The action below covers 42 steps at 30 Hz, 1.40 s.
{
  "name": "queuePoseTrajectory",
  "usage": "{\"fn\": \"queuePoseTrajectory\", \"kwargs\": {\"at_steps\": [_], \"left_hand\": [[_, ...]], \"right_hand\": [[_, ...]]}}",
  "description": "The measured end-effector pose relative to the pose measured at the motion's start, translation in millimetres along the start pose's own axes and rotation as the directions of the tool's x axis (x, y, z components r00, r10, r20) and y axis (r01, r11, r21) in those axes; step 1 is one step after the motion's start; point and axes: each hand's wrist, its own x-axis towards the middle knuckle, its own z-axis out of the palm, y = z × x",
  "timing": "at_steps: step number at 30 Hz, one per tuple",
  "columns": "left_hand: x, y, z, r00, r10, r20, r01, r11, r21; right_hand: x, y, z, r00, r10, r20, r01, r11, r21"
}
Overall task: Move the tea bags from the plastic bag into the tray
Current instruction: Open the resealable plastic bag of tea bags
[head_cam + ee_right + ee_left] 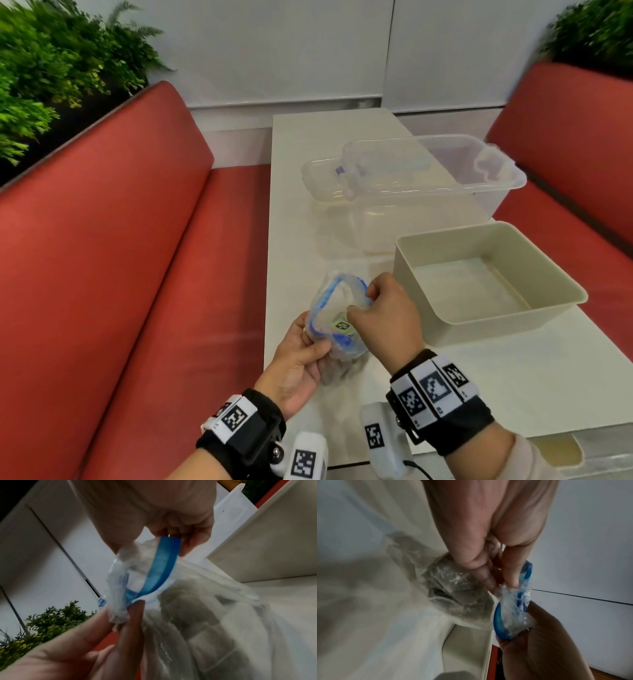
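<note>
Clear plastic zip bag [337,322], blue-sealed, mouth pulled open between both hands: left hand [297,363] pinches its near edge, right hand [383,315] its far edge. Inside, a green label, unreadable. Beige tray [534,310] sits just right of the right hand.

White table [513,387] w/ the plastic bag [337,329] standing on it near the left edge, held at its mouth. Beige tray [428,301] sits by the right edge. Two clear plastic bins [493,192] further back, the big one overhanging the right edge.
</note>
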Motion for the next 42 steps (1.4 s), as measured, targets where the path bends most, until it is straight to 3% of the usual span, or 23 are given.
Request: {"fn": "queuePoseTrajectory", "kwargs": {"at_steps": [4, 7, 9, 10, 11, 12, 13, 14, 15, 16, 18, 20, 22, 25, 28, 29, 31, 33, 35, 37, 39, 42], "left_hand": [[-4.0, -1.6, -5.1, 0.999, -0.051, -0.006, 0.051, 0.972, 0.229], [-8.6, 20.6, -9.6, 0.973, -0.229, 0.032, 0.186, 0.856, 0.482], [-9.4, 39.7, -3.7, 0.948, -0.315, -0.052, 0.264, 0.683, 0.681], [-7.1, 47.6, 0.8, 0.953, -0.270, -0.137, 0.277, 0.596, 0.753], [-3.0, 53.9, 4.8, 0.968, -0.135, -0.212, 0.251, 0.535, 0.806], [2.0, 58.6, 8.3, 0.971, 0.076, -0.227, 0.165, 0.475, 0.865], [7.4, 62.7, 12.2, 0.946, 0.288, -0.147, 0.031, 0.371, 0.928], [14.1, 65.9, 16.3, 0.909, 0.417, 0.002, -0.107, 0.228, 0.968], [20.7, 68.3, 21.1, 0.875, 0.455, 0.167, -0.226, 0.080, 0.971], [28.5, 69.5, 25.3, 0.857, 0.416, 0.303, -0.303, -0.068, 0.950], [46.6, 69.1, 31.8, 0.863, 0.265, 0.430, -0.343, -0.319, 0.884], [62.8, 68.6, 35.0, 0.896, 0.166, 0.412, -0.308, -0.438, 0.845], [73.8, 70.3, 35.6, 0.924, 0.120, 0.364, -0.273, -0.460, 0.845], [79.6, 74.3, 34.7, 0.942, 0.083, 0.325, -0.277, -0.356, 0.893], [76.6, 75.7, 33.8, 0.981, 0.032, 0.193, -0.182, -0.216, 0.959], [74.5, 75.1, 31.6, 0.991, 0.002, 0.134, -0.133, -0.101, 0.986], [69.1, 74.2, 26.0, 0.998, -0.056, 0.035, -0.019, 0.266, 0.964], [64.4, 72.9, 19.9, 0.994, -0.108, -0.018, 0.078, 0.581, 0.810], [60.7, 71.1, 13.4, 0.987, -0.156, -0.044, 0.152, 0.797, 0.584], [55.8, 69.7, 8.6, 0.976, -0.206, -0.068, 0.216, 0.900, 0.377], [51.8, 67.0, 3.0, 0.966, -0.245, -0.084, 0.258, 0.926, 0.277], [47.0, 57.7, -5.9, 0.965, -0.243, -0.101, 0.262, 0.923, 0.282]], "right_hand": [[2.1, 8.2, -6.7, 0.998, 0.046, -0.036, -0.043, 0.996, 0.078], [4.2, 13.8, -12.9, 0.995, 0.094, -0.039, -0.085, 0.978, 0.189], [4.6, 19.1, -14.4, 0.993, 0.108, -0.043, -0.094, 0.965, 0.245], [4.5, 21.5, -14.5, 0.993, 0.105, -0.050, -0.088, 0.962, 0.259], [4.2, 22.7, -14.5, 0.993, 0.100, -0.056, -0.081, 0.960, 0.267], [4.0, 23.3, -14.2, 0.994, 0.093, -0.057, -0.075, 0.960, 0.269], [3.3, 22.7, -14.4, 0.995, 0.087, -0.053, -0.070, 0.959, 0.273], [3.0, 22.1, -14.3, 0.996, 0.081, -0.048, -0.064, 0.958, 0.279], [2.4, 20.4, -14.5, 0.996, 0.076, -0.043, -0.060, 0.956, 0.288], [2.0, 19.3, -14.4, 0.997, 0.072, -0.039, -0.057, 0.953, 0.298], [1.3, 17.2, -13.7, 0.997, 0.070, -0.024, -0.058, 0.943, 0.328], [1.5, 15.5, -13.5, 0.998, 0.060, -0.008, -0.053, 0.930, 0.365], [3.0, 16.1, -14.4, 0.999, 0.051, 0.007, -0.050, 0.915, 0.400], [6.4, 22.0, -15.9, 0.995, 0.082, 0.051, -0.096, 0.883, 0.459], [11.1, 29.3, -15.7, 0.991, 0.117, 0.058, -0.131, 0.867, 0.480], [12.6, 31.7, -15.9, 0.992, 0.119, 0.047, -0.127, 0.890, 0.438], [13.0, 33.2, -19.2, 0.993, 0.109, 0.054, -0.120, 0.951, 0.284], [9.4, 31.1, -24.6, 0.991, 0.086, 0.100, -0.103, 0.980, 0.173], [5.1, 27.2, -27.8, 0.984, 0.067, 0.163, -0.087, 0.989, 0.118], [4.0, 23.5, -28.7, 0.978, 0.062, 0.199, -0.079, 0.994, 0.080], [6.1, 21.5, -28.5, 0.973, 0.065, 0.223, -0.076, 0.996, 0.039], [9.2, 22.6, -23.5, 0.951, 0.139, 0.277, -0.213, 0.943, 0.254]]}}
